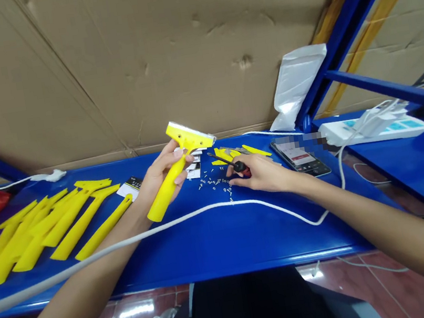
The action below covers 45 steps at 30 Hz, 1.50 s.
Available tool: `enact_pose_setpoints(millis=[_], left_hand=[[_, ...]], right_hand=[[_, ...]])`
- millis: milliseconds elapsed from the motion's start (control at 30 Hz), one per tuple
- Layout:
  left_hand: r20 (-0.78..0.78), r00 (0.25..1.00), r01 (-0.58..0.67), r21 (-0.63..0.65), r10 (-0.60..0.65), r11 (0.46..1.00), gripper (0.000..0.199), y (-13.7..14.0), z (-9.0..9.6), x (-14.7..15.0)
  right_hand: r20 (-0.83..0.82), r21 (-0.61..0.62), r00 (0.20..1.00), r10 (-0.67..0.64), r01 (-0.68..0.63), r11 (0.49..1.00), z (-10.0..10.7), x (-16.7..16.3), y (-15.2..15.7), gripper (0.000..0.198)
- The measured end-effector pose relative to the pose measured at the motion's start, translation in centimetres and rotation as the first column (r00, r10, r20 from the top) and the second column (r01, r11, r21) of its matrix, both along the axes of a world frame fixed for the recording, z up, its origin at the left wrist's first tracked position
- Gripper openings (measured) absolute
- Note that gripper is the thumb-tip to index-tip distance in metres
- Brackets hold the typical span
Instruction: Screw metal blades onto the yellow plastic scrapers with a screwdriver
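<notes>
My left hand [161, 169] is wrapped round the yellow handle of a scraper [170, 184], holding it up above the table. Its wide head points up and away, with a pale metal strip along the top edge and small dark screw spots. A screwdriver [240, 167] with a dark and red handle sits in my right hand [260, 173], its thin shaft pointing left toward the scraper. Beneath that hand, small screws and nuts [211, 182] are scattered on the blue table [216, 243]. Yellow plates [231, 153] lie just behind them.
Several yellow scraper handles [61, 218] are piled at the left. Black-and-white cards [194, 168] lie behind the screws. A phone [301, 156] and a white power strip [374, 126] are at the right. A white cable [219, 206] crosses in front. Cardboard [180, 52] stands behind.
</notes>
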<state>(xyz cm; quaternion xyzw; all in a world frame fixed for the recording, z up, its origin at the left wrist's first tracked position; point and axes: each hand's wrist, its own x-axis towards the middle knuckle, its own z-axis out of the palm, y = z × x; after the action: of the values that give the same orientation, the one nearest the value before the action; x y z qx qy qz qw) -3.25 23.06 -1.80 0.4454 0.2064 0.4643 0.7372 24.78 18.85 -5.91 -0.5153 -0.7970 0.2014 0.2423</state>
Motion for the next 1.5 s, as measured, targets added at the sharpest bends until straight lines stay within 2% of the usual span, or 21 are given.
enact_pose_setpoints(millis=[200,333,667,867,1100,1400,1500], left_hand=[[0.009,1.000,0.023,-0.015,-0.023,1.000,0.067,-0.6,-0.2,0.1],[-0.015,0.999,0.048,-0.027,-0.048,0.998,0.067,-0.7,-0.6,0.2],[-0.031,0.998,0.059,-0.064,-0.061,0.996,0.069,-0.4,-1.7,0.4],[-0.046,0.998,0.044,-0.084,-0.048,0.996,0.072,0.4,-2.6,0.6],[-0.042,0.999,-0.014,-0.094,0.010,0.995,0.055,0.7,-2.8,0.8],[-0.039,0.999,0.016,-0.075,-0.019,0.997,0.049,1.3,-3.3,0.5],[-0.053,0.998,0.028,-0.073,-0.031,0.997,0.048,1.5,-3.4,0.4]], right_hand=[[0.046,-0.070,0.999,0.015,-0.012,0.998,0.2,0.0,0.2,0.010],[0.060,-0.065,0.998,0.019,-0.015,0.998,0.3,-0.1,0.2,0.005],[0.095,-0.076,0.994,0.045,-0.038,0.996,0.4,-0.1,0.0,0.009],[0.160,-0.013,0.984,0.081,-0.080,0.997,0.6,0.0,-0.1,0.009],[0.102,-0.026,0.978,0.180,-0.179,0.984,0.3,0.2,-0.1,0.011],[0.104,0.049,0.963,0.247,-0.253,0.966,-0.2,0.4,-0.1,0.008],[0.059,0.115,0.971,0.232,-0.237,0.965,0.2,0.4,-0.3,0.008]])
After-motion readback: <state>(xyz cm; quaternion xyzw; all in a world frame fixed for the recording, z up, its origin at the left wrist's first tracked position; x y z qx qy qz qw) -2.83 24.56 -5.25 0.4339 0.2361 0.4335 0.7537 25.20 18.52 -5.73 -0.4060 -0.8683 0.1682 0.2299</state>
